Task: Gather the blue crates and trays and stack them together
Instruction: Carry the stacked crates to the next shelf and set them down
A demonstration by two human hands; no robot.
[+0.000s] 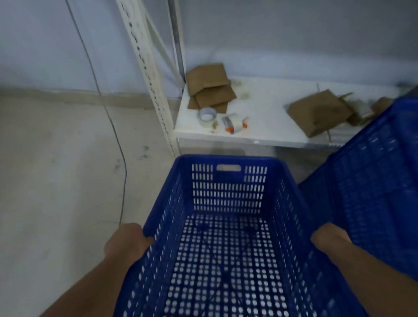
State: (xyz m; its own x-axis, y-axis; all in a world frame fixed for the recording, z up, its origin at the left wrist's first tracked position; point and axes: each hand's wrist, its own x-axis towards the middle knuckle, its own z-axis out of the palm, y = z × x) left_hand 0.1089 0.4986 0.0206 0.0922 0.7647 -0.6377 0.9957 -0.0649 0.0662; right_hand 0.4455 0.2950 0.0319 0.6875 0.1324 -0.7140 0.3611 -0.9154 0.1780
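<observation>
I hold the blue crate (224,244) in front of me, left hand (127,243) and right hand (331,236) clamped on its side rims; I should keep it level and seat it squarely with the second crate (388,195) at right.

Crate (224,244) in front, second crate (388,195) just right, shelf (270,129) behind, tape rolls (207,116) on it

No text, label, brand, number or sign can be read anywhere in the frame; the surfaces in the lower centre, at the right edge and in the upper middle show only plain, blurred material without any lettering.
</observation>
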